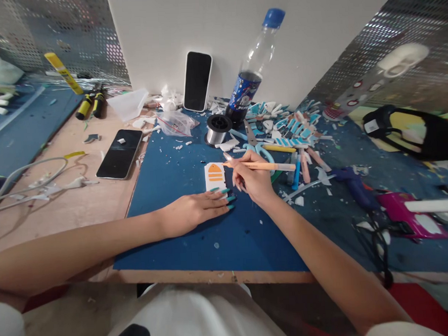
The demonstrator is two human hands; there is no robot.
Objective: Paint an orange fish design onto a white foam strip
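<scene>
A small white card (220, 184) with an orange rounded shape and orange stripes lies on the blue work mat (180, 189). Flat across its lower edge rests my left hand (196, 212), fingers stretched out and long teal nails on the card and mat. My right hand (252, 179) is closed around an orange marker (272, 166), its tip pointing left at the card's upper right edge. Whether the tip touches the card I cannot tell. Light-blue-handled scissors (258, 147) lie just beyond my right hand, beside a yellow stick-like piece (280, 148).
A spool of wire (218, 131), a cola bottle (245, 90) and a propped phone (198, 81) stand at the back. Another phone (120, 153) lies left. Painted pieces (296, 127) and scraps crowd the right, near a blue glue gun (354, 184). Pliers (91, 103) lie far left.
</scene>
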